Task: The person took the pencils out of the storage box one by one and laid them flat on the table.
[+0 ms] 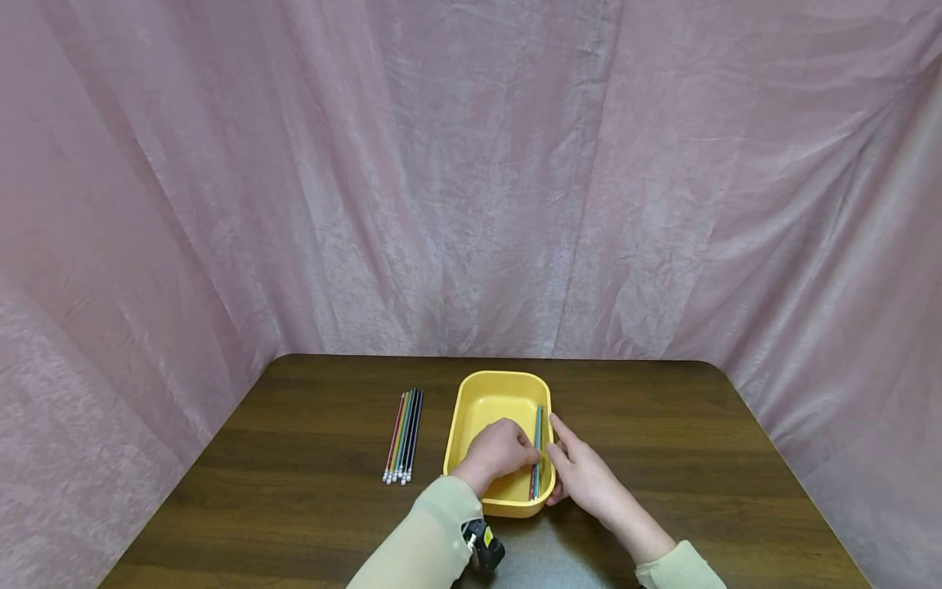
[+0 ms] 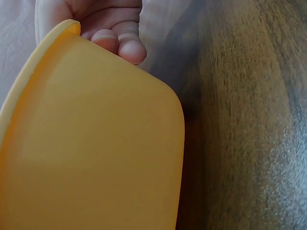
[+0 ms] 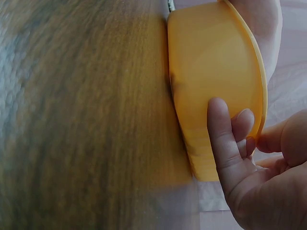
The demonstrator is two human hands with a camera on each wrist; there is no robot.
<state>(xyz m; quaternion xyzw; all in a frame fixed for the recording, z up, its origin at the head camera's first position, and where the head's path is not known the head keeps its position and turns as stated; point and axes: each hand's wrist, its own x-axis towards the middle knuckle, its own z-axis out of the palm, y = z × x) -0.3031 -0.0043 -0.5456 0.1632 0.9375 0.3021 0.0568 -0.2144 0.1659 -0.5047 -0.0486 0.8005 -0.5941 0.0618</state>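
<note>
A yellow plastic tray (image 1: 477, 401) sits on the table, with a few pencils (image 1: 538, 425), teal and red ones showing, lengthwise along its right inner side. My left hand (image 1: 500, 448) reaches over the near left rim into the tray. Its curled fingertips pinch at the middle of these pencils and partly cover them. My right hand (image 1: 585, 474) is at the tray's right wall. In the right wrist view its thumb is on the rim and its fingers lie against the outer wall (image 3: 211, 57). The left wrist view shows mostly the tray's outside (image 2: 96, 124).
Left of the tray several pencils (image 1: 404, 433) lie side by side, white erasers toward me, in red, yellow, green and dark colours. The brown wooden table (image 1: 316, 458) has rounded far corners. A pink velvet curtain (image 1: 471, 180) hangs behind and beside it.
</note>
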